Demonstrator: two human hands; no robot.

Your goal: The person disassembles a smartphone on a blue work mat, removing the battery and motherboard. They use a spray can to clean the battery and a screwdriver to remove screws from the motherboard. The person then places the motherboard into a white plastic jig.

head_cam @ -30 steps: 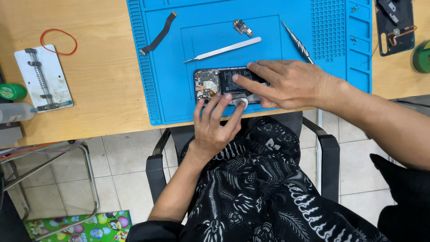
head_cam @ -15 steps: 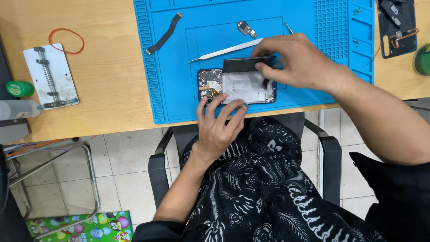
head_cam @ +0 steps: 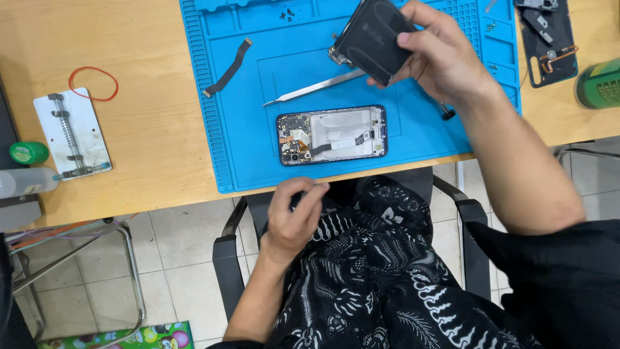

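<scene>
An opened phone [head_cam: 332, 136] with its back off lies on the blue work mat [head_cam: 219, 148], showing its circuit board and a flex strip. My right hand [head_cam: 445, 58] holds a flat black battery-like part [head_cam: 374, 39] tilted in the air above the mat, well behind the phone. My left hand [head_cam: 294, 213] is off the table, just below its front edge over my lap. Its fingers are curled, and a small dark thing between them is unclear. A thin metal pry tool [head_cam: 316, 89] lies on the mat just behind the phone.
A black flex cable [head_cam: 227, 68] and tiny screws [head_cam: 284, 13] lie on the mat. To the left are a red rubber band [head_cam: 93, 83], a metal clamp plate [head_cam: 72, 132] and a green-capped bottle [head_cam: 29, 152]. A black parts tray [head_cam: 546, 39] and a green container [head_cam: 600, 83] stand at the right.
My right hand lifted the black part out of the phone and raised it up and back. My left hand let go of the phone and drew back below the table edge.
</scene>
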